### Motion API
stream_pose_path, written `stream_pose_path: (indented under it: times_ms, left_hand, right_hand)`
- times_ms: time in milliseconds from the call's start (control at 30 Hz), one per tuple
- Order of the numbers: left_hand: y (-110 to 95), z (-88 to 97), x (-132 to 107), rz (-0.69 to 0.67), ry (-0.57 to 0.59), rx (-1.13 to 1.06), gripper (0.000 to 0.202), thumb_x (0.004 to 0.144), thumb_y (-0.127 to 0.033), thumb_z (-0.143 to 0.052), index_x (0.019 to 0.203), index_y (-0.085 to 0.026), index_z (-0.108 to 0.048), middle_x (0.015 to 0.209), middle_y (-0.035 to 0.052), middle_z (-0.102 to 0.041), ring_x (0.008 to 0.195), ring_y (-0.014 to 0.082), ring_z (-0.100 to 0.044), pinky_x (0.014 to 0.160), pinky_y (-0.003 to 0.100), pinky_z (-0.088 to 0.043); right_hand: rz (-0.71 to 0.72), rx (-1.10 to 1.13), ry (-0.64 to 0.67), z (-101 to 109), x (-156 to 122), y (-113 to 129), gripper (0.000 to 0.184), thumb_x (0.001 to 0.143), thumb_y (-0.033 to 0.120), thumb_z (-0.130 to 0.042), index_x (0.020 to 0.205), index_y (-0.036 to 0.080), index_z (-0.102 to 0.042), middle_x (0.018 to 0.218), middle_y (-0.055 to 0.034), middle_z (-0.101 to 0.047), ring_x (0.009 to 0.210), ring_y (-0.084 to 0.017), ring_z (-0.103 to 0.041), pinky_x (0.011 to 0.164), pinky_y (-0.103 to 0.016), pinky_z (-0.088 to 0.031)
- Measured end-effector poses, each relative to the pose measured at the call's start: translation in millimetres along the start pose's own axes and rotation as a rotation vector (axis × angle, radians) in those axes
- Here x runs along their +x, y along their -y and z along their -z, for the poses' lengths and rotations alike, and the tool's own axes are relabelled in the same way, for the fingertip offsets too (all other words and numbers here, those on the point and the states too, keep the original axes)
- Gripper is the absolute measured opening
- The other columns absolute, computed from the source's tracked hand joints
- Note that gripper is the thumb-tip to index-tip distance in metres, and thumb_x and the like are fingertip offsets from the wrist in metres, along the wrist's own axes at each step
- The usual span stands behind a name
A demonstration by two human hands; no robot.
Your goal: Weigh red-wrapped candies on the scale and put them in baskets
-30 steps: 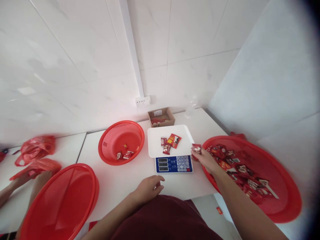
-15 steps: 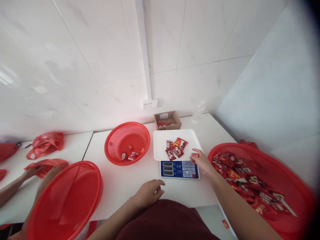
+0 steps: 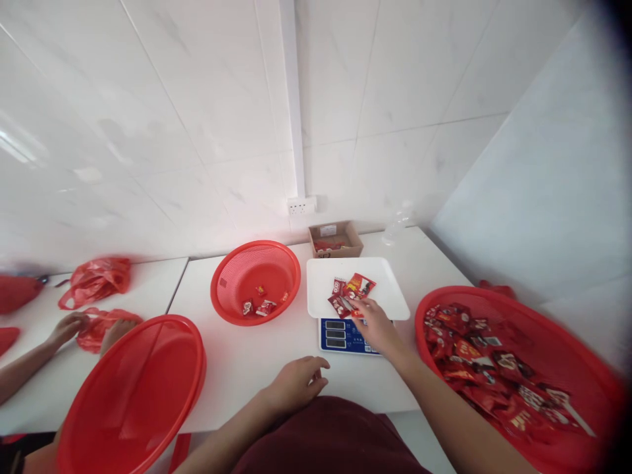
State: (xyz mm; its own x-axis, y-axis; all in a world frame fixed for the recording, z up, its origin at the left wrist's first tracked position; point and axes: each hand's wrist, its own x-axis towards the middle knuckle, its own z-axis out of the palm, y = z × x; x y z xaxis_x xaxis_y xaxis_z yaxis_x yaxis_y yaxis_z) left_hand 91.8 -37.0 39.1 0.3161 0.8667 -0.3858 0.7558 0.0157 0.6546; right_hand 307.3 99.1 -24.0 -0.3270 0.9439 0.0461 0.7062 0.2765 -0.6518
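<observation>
My right hand (image 3: 374,324) is over the front of the scale's white tray (image 3: 382,280), its fingers closed around a small red candy packet at the edge of a little pile. Several red wrapped snack packets (image 3: 359,285) lie in that pile, partly covered by my fingertips. The digital scale (image 3: 336,334) has a blue keypad panel, and my right hand hides most of its keys. Near the table's front edge, my left hand (image 3: 299,383) rests above the table with loosely curled fingers, thumb apart, nothing in it.
At right stands a large red basket (image 3: 557,336) of wrapped snacks. A red basket (image 3: 254,247) with several packets sits left of the scale, an open carton (image 3: 350,249) behind it. Another red basket (image 3: 148,388) is at front left. A co-worker's hands (image 3: 69,327) handle a red plastic bag (image 3: 96,329).
My right hand has moved left from the tray's right front corner to the packet pile, carrying the small red packet. My left hand has hardly moved. The co-worker's hands have shifted on the bag.
</observation>
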Motion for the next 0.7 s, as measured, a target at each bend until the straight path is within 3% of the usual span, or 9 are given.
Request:
stream_pose_path:
  times_ms: [67, 167, 367, 533, 700]
  left_hand:
    - [0.8, -0.9, 0.0, -0.009, 0.000, -0.001, 0.034, 0.084, -0.026, -0.050, 0.117, -0.021, -0.058, 0.097, 0.0038, -0.068, 0.087, 0.0172, -0.062, 0.083, 0.029, -0.046]
    - [0.5, -0.7, -0.4, -0.030, -0.007, 0.003, 0.034, 0.084, -0.025, -0.049, 0.117, -0.020, -0.058, 0.097, 0.0046, -0.068, 0.088, 0.0175, -0.062, 0.083, 0.029, -0.046]
    - [1.3, -0.2, -3.0, -0.001, 0.005, 0.018, 0.034, 0.084, -0.025, -0.050, 0.117, -0.022, -0.058, 0.099, 0.0036, -0.068, 0.089, 0.0169, -0.062, 0.084, 0.028, -0.046]
    - [0.0, 0.7, -3.3, -0.004, 0.025, 0.047, 0.034, 0.084, -0.024, -0.049, 0.117, -0.021, -0.058, 0.100, 0.0039, -0.068, 0.091, 0.0169, -0.062, 0.085, 0.028, -0.046]
    - [-4.6, 2.6, -1.4, -0.014, 0.032, 0.052, 0.035, 0.085, -0.026, -0.049, 0.118, -0.022, -0.057, 0.101, 0.0033, -0.068, 0.091, 0.0168, -0.062, 0.085, 0.028, -0.046]
  right_hand:
    - [0.149, -0.136, 0.080, -10.2, -4.4, 7.0, 0.042, 0.082, 0.024, -0.048, 0.123, 0.025, -0.058, 0.133, -0.0115, -0.050, 0.123, -0.028, -0.045, 0.100, -0.045, -0.040]
    - [0.227, -0.264, 0.157, -20.5, -5.4, 10.7, 0.040, 0.082, 0.024, -0.050, 0.121, 0.025, -0.060, 0.138, -0.0115, -0.047, 0.128, -0.031, -0.041, 0.100, -0.048, -0.040]
    - [0.216, -0.337, 0.082, -15.7, -2.3, 0.7, 0.034, 0.085, 0.028, -0.049, 0.114, 0.025, -0.064, 0.137, -0.0082, -0.049, 0.117, -0.026, -0.049, 0.096, -0.043, -0.042]
    - [0.146, -0.368, -0.036, -5.0, -8.5, -11.8, 0.032, 0.089, 0.027, -0.041, 0.106, 0.023, -0.067, 0.121, -0.0097, -0.061, 0.109, -0.025, -0.052, 0.092, -0.041, -0.044]
    - [0.090, -0.330, -0.024, -5.0, -8.2, -30.4, 0.036, 0.086, 0.020, -0.038, 0.111, 0.019, -0.065, 0.119, -0.0111, -0.062, 0.109, -0.023, -0.056, 0.096, -0.039, -0.044]
